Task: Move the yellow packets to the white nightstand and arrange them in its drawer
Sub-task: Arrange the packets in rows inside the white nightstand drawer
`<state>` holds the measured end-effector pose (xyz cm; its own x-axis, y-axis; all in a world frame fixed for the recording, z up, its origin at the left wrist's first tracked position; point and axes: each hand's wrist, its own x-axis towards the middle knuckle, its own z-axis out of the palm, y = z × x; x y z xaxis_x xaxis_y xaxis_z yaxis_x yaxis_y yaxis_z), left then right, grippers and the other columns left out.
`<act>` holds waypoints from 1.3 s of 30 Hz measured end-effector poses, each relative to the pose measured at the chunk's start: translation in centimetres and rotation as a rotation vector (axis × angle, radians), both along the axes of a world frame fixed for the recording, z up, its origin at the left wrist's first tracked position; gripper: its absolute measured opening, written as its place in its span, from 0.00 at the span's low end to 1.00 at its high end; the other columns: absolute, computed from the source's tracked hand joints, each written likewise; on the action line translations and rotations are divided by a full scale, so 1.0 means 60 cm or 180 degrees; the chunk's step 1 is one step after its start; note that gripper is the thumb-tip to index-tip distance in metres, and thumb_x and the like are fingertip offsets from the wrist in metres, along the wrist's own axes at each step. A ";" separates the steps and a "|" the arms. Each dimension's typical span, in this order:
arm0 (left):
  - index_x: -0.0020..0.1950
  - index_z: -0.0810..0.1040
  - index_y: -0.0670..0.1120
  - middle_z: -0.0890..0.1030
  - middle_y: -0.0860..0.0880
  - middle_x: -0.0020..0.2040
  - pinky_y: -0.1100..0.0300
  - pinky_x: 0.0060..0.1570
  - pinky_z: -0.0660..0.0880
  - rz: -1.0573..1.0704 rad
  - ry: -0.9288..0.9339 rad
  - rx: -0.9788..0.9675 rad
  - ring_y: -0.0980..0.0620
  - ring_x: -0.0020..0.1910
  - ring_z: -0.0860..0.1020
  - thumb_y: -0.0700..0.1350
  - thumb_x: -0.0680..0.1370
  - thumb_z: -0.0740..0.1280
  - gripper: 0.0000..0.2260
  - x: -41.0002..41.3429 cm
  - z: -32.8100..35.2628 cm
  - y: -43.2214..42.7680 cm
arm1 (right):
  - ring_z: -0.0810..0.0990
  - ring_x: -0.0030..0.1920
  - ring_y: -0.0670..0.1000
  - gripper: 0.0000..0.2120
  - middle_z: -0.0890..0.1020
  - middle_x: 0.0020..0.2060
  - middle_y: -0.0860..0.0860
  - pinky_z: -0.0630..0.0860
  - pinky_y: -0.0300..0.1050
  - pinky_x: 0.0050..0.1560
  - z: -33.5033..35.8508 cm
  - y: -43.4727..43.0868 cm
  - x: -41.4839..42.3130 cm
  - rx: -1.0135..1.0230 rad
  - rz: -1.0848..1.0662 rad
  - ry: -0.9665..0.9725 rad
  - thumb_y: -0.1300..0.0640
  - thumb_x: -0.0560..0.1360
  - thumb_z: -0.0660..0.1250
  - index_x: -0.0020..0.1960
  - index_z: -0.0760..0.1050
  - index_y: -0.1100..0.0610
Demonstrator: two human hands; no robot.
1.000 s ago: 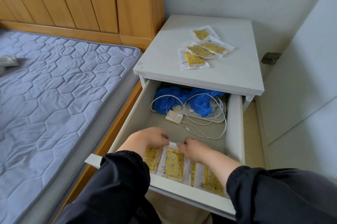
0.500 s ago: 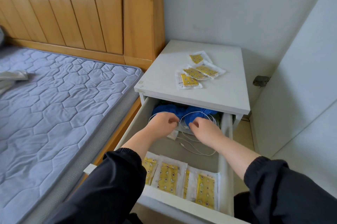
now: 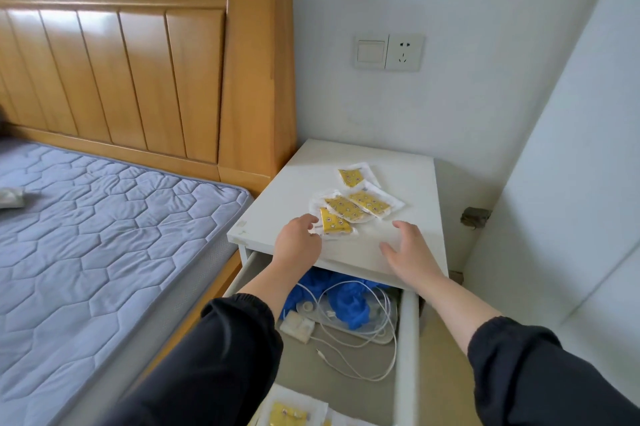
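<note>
Head view shows four yellow packets (image 3: 370,203) in a loose, overlapping cluster on the top of the white nightstand (image 3: 398,162), between its middle and its front-left corner. The left hand (image 3: 299,238) reaches in with fingers loosely bent, tips at the left edge of the nearest packet (image 3: 334,224), gripping nothing that I can see. The right hand (image 3: 410,252) hovers by the front edge, right of the cluster, fingers spread wide and empty.

Below, the drawer (image 3: 407,339) stands pulled out, with laid packets (image 3: 289,415) flat at its front and a white cable (image 3: 360,332) and blue cloth (image 3: 349,307) at its back.

These flat, slick sachets likely resist a pinch from above. Better to sweep them together between both hands, drag the pile to the front edge, and lift by the overhang. They should go down beside the laid ones, clear of the cable.
</note>
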<state>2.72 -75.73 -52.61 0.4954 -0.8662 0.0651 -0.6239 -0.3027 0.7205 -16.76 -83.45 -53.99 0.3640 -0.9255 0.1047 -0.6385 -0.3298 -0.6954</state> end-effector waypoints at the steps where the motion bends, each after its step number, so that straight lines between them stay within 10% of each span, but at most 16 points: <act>1: 0.72 0.67 0.46 0.72 0.46 0.68 0.56 0.61 0.68 0.0004 0.0026 0.0101 0.47 0.65 0.71 0.40 0.79 0.58 0.20 0.000 -0.001 -0.013 | 0.64 0.70 0.52 0.27 0.65 0.71 0.53 0.60 0.45 0.70 -0.005 -0.003 0.006 -0.0185 0.0070 0.0071 0.53 0.77 0.64 0.73 0.60 0.58; 6: 0.78 0.53 0.45 0.61 0.46 0.76 0.51 0.73 0.56 0.0045 -0.0099 0.0462 0.46 0.75 0.58 0.51 0.82 0.55 0.26 0.005 -0.018 -0.061 | 0.49 0.76 0.52 0.30 0.53 0.77 0.50 0.51 0.59 0.74 -0.020 -0.021 0.038 -0.0696 0.0313 0.0971 0.44 0.78 0.59 0.76 0.54 0.50; 12: 0.76 0.57 0.50 0.69 0.51 0.72 0.52 0.71 0.61 0.0125 0.0786 0.0368 0.47 0.71 0.66 0.45 0.80 0.58 0.25 0.027 -0.017 -0.095 | 0.37 0.77 0.52 0.30 0.44 0.78 0.47 0.38 0.57 0.74 -0.021 -0.044 0.072 -0.0867 0.0848 0.1406 0.40 0.79 0.53 0.77 0.50 0.47; 20: 0.78 0.54 0.48 0.77 0.49 0.65 0.58 0.63 0.68 0.0018 0.1872 0.0024 0.48 0.65 0.73 0.33 0.77 0.62 0.32 0.048 -0.009 -0.084 | 0.62 0.71 0.47 0.22 0.71 0.66 0.44 0.49 0.43 0.73 -0.023 -0.036 0.067 -0.1194 0.0989 0.0639 0.44 0.75 0.63 0.67 0.70 0.51; 27: 0.76 0.59 0.49 0.68 0.50 0.72 0.57 0.64 0.69 0.0120 0.1007 -0.0215 0.48 0.69 0.68 0.33 0.78 0.57 0.27 0.043 -0.020 -0.067 | 0.45 0.77 0.49 0.39 0.51 0.77 0.49 0.43 0.50 0.76 -0.021 -0.036 0.082 -0.1063 0.0982 0.1019 0.36 0.73 0.62 0.77 0.53 0.52; 39: 0.71 0.69 0.45 0.80 0.50 0.60 0.66 0.54 0.67 -0.0438 0.0882 0.0245 0.52 0.63 0.73 0.30 0.76 0.55 0.24 0.060 -0.020 -0.063 | 0.61 0.73 0.48 0.32 0.69 0.71 0.48 0.50 0.49 0.75 -0.019 -0.039 0.103 -0.1008 0.0802 0.0689 0.39 0.74 0.64 0.73 0.64 0.53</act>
